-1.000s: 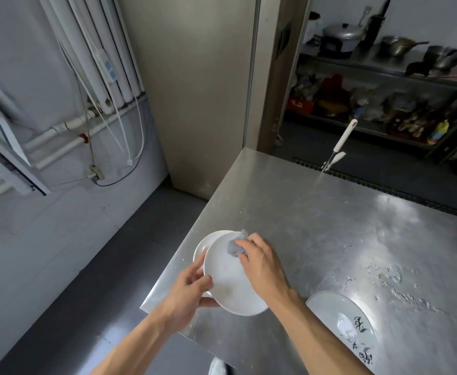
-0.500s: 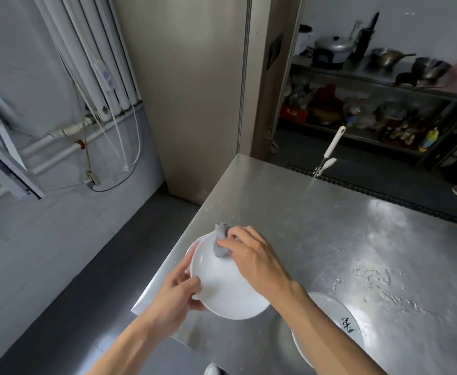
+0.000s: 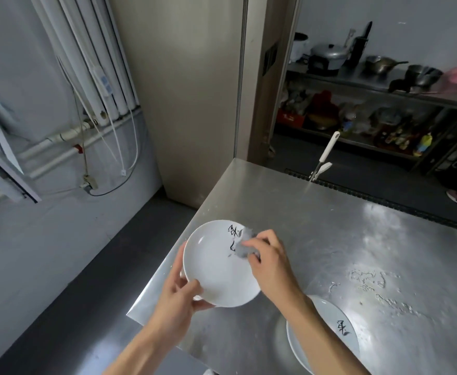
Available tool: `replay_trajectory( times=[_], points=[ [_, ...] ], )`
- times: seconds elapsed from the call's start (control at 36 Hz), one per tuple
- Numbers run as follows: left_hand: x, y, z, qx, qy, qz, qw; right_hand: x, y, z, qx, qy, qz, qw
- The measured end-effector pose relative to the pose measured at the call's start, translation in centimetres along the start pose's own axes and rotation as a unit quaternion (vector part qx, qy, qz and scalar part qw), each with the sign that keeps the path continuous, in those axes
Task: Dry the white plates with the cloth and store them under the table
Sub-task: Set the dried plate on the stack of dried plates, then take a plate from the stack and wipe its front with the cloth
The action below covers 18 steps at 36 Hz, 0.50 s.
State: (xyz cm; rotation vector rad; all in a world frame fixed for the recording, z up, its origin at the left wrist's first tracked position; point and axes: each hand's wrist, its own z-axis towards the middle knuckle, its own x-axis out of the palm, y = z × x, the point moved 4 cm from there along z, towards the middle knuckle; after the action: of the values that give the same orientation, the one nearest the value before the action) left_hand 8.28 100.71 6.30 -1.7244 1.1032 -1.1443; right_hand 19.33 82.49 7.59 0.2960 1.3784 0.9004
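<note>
White glazed plate (image 3: 216,266) hangs tilted over the steel bench (image 3: 343,239) corner, pinched at its rim by the left hand (image 3: 178,296). Right hand (image 3: 270,261) presses a grey cloth (image 3: 242,246) into it; hard wiping could slip that wet rim floorward.

Inked white plate (image 3: 216,269), cloth (image 3: 245,246) atop

The white plate (image 3: 216,269) now shows its inked inner face, where earlier its plain underside faced up.
</note>
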Motion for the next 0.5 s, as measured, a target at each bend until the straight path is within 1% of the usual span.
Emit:
replay_trajectory(
  times=[0.06, 0.08, 0.17, 0.22, 0.28, 0.33, 0.39, 0.5],
  points=[
    [1.1, 0.2, -0.2, -0.003, 0.01, -0.004, 1.0, -0.5, -0.4, 1.0, 0.048, -0.014, 0.05, 0.997],
    [1.2, 0.3, -0.2, -0.017, 0.01, -0.005, 1.0, -0.8, -0.5, 1.3, 0.047, -0.006, 0.054, 0.997],
    [0.3, 0.0, 0.0, -0.082, 0.021, -0.001, 0.996, -2.1, 0.0, 1.5, -0.016, 0.039, 0.037, 0.998],
    [-0.3, -0.1, 0.2, -0.135, 0.021, 0.003, 0.991, -2.8, 0.4, 1.7, -0.051, 0.056, 0.029, 0.997],
    [-0.4, -0.2, 0.3, -0.163, 0.021, 0.004, 0.986, -3.3, 1.0, 2.1, -0.076, 0.064, 0.019, 0.995],
    [-0.6, -0.2, 0.5, -0.167, 0.013, 0.005, 0.986, -3.6, 1.6, 2.5, -0.086, 0.071, 0.003, 0.994],
    [-1.1, -0.4, 0.8, -0.153, -0.008, 0.01, 0.988, -4.0, 1.6, 2.1, -0.074, 0.08, -0.013, 0.994],
    [-2.1, -0.4, 1.3, -0.132, -0.044, -0.022, 0.99, -3.4, 0.2, -0.9, -0.053, 0.145, -0.032, 0.988]
  ],
)
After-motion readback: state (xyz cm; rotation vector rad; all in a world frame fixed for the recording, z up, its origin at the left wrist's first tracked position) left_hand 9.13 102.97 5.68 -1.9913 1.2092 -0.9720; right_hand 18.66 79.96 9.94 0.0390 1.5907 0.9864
